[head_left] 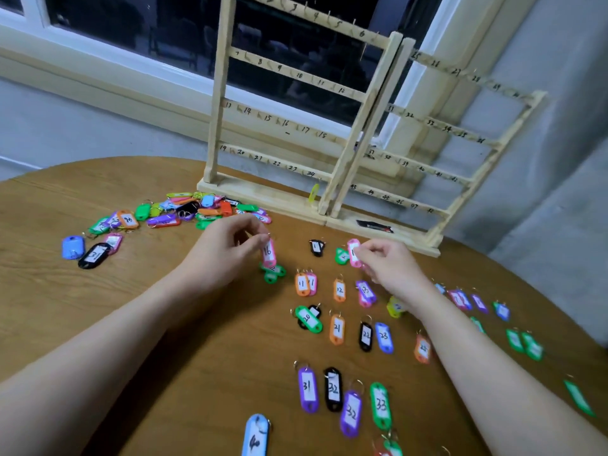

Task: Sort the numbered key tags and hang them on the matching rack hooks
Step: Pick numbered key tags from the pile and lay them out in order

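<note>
Evidently light and stiff, each pink tag [268, 252] pinched by the hands [227, 250] handles best by its ring.

Round wooden tabletop [131, 324] here. A wooden rack [296, 126] with numbered hooks stands at the far edge, beyond both grips, and a small black thing [375, 226] lies on its base. A jumbled heap of colored tags [184, 209] sits past the left grip [227, 248]. Around and nearer than the right grip [388, 261], tags lie in loose rows: orange 11 [301, 284], orange 21 [337, 329], purple 31 [308, 388], green 33 [381, 404].
</note>
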The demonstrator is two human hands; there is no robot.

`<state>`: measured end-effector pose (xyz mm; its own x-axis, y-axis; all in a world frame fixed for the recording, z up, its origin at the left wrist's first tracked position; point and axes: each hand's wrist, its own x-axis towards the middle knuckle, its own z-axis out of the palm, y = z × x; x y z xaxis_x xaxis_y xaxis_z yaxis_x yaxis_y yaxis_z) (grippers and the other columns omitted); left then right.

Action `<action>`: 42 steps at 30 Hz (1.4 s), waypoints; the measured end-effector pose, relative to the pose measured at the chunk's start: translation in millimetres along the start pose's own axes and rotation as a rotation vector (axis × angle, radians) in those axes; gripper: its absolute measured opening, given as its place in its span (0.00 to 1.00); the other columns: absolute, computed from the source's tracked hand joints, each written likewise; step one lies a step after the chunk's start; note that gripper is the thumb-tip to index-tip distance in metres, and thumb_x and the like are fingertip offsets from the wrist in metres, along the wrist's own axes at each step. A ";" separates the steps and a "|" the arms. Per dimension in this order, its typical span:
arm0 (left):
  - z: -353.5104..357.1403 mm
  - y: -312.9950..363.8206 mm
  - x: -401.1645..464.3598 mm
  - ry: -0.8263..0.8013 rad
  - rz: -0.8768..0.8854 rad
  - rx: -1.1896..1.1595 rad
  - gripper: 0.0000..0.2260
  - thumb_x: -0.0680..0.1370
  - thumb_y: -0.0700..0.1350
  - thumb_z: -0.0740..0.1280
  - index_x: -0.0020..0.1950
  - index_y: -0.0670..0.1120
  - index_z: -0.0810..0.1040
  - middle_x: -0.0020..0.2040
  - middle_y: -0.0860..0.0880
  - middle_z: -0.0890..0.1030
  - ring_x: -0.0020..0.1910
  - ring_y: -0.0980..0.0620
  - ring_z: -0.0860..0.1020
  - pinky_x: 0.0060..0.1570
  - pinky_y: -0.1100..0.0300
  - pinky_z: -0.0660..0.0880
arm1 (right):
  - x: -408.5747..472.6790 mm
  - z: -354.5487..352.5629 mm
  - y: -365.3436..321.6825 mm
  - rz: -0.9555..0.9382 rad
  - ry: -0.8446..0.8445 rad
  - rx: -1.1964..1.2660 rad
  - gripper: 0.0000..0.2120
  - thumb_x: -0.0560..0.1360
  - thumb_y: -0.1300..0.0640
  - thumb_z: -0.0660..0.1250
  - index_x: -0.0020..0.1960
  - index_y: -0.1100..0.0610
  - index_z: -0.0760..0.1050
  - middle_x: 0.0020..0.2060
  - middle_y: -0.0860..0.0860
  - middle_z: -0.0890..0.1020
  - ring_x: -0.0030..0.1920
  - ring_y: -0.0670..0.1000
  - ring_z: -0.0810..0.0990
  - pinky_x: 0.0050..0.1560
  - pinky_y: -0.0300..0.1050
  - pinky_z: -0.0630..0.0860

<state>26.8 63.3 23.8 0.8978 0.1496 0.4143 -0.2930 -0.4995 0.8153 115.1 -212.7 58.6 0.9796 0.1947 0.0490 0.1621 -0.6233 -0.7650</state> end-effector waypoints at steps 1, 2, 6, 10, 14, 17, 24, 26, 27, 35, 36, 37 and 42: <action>1.9 2.0 -2.4 -0.004 0.012 0.003 0.06 0.80 0.41 0.69 0.44 0.48 0.80 0.38 0.51 0.81 0.35 0.55 0.74 0.38 0.59 0.70 | -4.1 -9.4 5.4 0.009 0.008 0.013 0.10 0.80 0.55 0.68 0.40 0.56 0.82 0.26 0.49 0.74 0.32 0.51 0.69 0.39 0.48 0.66; 4.6 2.7 -5.0 -0.013 0.017 0.004 0.05 0.80 0.41 0.69 0.44 0.48 0.80 0.39 0.49 0.81 0.36 0.51 0.75 0.39 0.56 0.71 | -8.3 -18.8 10.6 0.020 0.016 0.023 0.11 0.80 0.56 0.68 0.40 0.56 0.81 0.27 0.51 0.74 0.32 0.52 0.70 0.39 0.48 0.67; 21.9 6.6 -7.6 -0.056 -0.004 0.029 0.04 0.80 0.44 0.69 0.46 0.49 0.81 0.40 0.51 0.82 0.38 0.53 0.77 0.40 0.57 0.73 | -26.1 -59.3 29.1 0.045 0.062 0.027 0.11 0.80 0.57 0.68 0.38 0.56 0.80 0.28 0.51 0.75 0.28 0.47 0.71 0.36 0.44 0.68; 50.6 30.9 7.7 -0.128 0.029 0.082 0.04 0.80 0.43 0.69 0.45 0.49 0.80 0.38 0.53 0.80 0.36 0.62 0.76 0.35 0.70 0.69 | -39.2 -101.2 56.1 0.084 0.117 0.000 0.10 0.79 0.57 0.69 0.40 0.57 0.80 0.27 0.50 0.77 0.29 0.48 0.72 0.36 0.45 0.69; 86.0 59.2 22.7 -0.172 0.045 0.095 0.04 0.80 0.42 0.69 0.45 0.48 0.81 0.37 0.55 0.80 0.34 0.63 0.76 0.34 0.70 0.68 | -52.5 -140.2 77.9 0.121 0.185 -0.008 0.10 0.80 0.57 0.69 0.41 0.58 0.82 0.27 0.50 0.75 0.30 0.50 0.70 0.36 0.45 0.67; 115.3 76.9 32.5 -0.220 0.080 0.124 0.06 0.80 0.42 0.69 0.44 0.50 0.81 0.38 0.56 0.81 0.37 0.63 0.76 0.36 0.71 0.67 | -60.2 -160.6 89.2 0.148 0.216 0.006 0.11 0.80 0.55 0.68 0.40 0.55 0.81 0.27 0.49 0.75 0.31 0.48 0.71 0.35 0.44 0.68; 196.6 112.6 48.3 -0.345 0.199 0.104 0.06 0.78 0.41 0.71 0.42 0.49 0.81 0.38 0.55 0.82 0.39 0.61 0.77 0.37 0.73 0.68 | -74.5 -182.9 128.6 0.209 0.243 0.045 0.12 0.79 0.59 0.68 0.37 0.57 0.80 0.24 0.47 0.74 0.27 0.47 0.70 0.30 0.40 0.66; 222.6 120.4 50.0 -0.381 0.204 0.122 0.06 0.78 0.42 0.71 0.42 0.51 0.81 0.39 0.54 0.82 0.39 0.60 0.77 0.37 0.73 0.67 | -75.3 -187.3 142.1 0.233 0.253 0.024 0.11 0.79 0.59 0.68 0.38 0.58 0.80 0.24 0.46 0.75 0.27 0.45 0.71 0.31 0.40 0.67; 235.6 123.8 50.9 -0.405 0.204 0.130 0.06 0.78 0.43 0.71 0.42 0.51 0.81 0.40 0.53 0.83 0.40 0.58 0.77 0.38 0.71 0.68 | -75.1 -190.1 148.2 0.240 0.263 0.011 0.11 0.79 0.59 0.69 0.38 0.58 0.80 0.24 0.46 0.76 0.27 0.45 0.71 0.32 0.41 0.67; 309.8 127.1 59.3 -0.503 0.153 0.226 0.06 0.78 0.43 0.69 0.43 0.53 0.81 0.40 0.55 0.81 0.43 0.55 0.78 0.43 0.64 0.69 | -79.3 -221.0 176.9 0.288 0.296 -0.086 0.11 0.76 0.63 0.67 0.37 0.63 0.83 0.29 0.58 0.82 0.29 0.48 0.72 0.32 0.40 0.66; 314.0 125.5 60.4 -0.508 0.142 0.236 0.07 0.78 0.42 0.69 0.43 0.53 0.81 0.40 0.55 0.81 0.43 0.55 0.78 0.44 0.63 0.70 | -79.8 -225.3 181.2 0.303 0.294 -0.084 0.11 0.77 0.63 0.67 0.37 0.62 0.84 0.32 0.59 0.83 0.30 0.48 0.74 0.33 0.41 0.67; 317.5 124.0 61.7 -0.510 0.136 0.242 0.07 0.79 0.43 0.69 0.42 0.54 0.80 0.40 0.55 0.81 0.43 0.55 0.78 0.44 0.63 0.70 | -80.7 -228.8 185.4 0.323 0.289 -0.087 0.11 0.77 0.63 0.67 0.38 0.62 0.84 0.30 0.57 0.82 0.29 0.47 0.74 0.33 0.40 0.68; 325.5 122.1 65.0 -0.560 0.186 0.330 0.06 0.79 0.43 0.68 0.47 0.53 0.82 0.43 0.55 0.82 0.45 0.54 0.79 0.46 0.58 0.76 | -81.2 -237.6 200.1 0.379 0.250 -0.119 0.10 0.78 0.61 0.67 0.41 0.58 0.85 0.29 0.48 0.82 0.29 0.44 0.74 0.33 0.36 0.70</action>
<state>156.4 -265.7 18.6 0.9032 -0.3844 0.1908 -0.4229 -0.7219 0.5477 96.2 -533.2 54.1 0.9685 -0.2427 -0.0560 -0.2149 -0.7003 -0.6807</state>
